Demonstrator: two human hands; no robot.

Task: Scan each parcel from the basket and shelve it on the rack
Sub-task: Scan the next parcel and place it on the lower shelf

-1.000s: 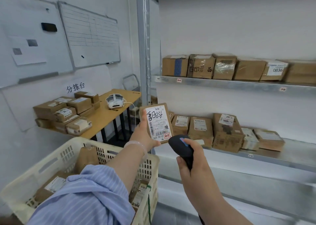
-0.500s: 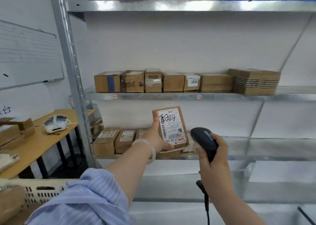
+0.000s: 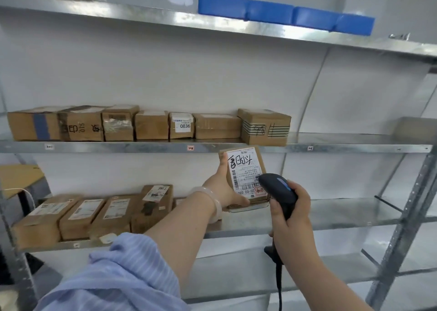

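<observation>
My left hand (image 3: 221,187) grips a small brown parcel (image 3: 244,169) with a white handwritten label, held upright in front of the metal rack (image 3: 331,148), between its middle and lower shelves. My right hand (image 3: 289,212) grips a black handheld scanner (image 3: 277,190) whose head sits against the parcel's lower right corner, over the barcode. A black cable hangs below that hand. The basket is out of view.
The middle shelf carries a row of several brown boxes (image 3: 146,125); its right half is bare. The lower shelf (image 3: 343,213) has several parcels (image 3: 94,212) at the left. A blue bin (image 3: 286,14) sits on the top shelf. A wooden table corner (image 3: 19,177) shows at far left.
The view has swung right from the basket and table to the rack. My left hand carried the parcel right and closer to the shelves, and the scanner came up against its label.
</observation>
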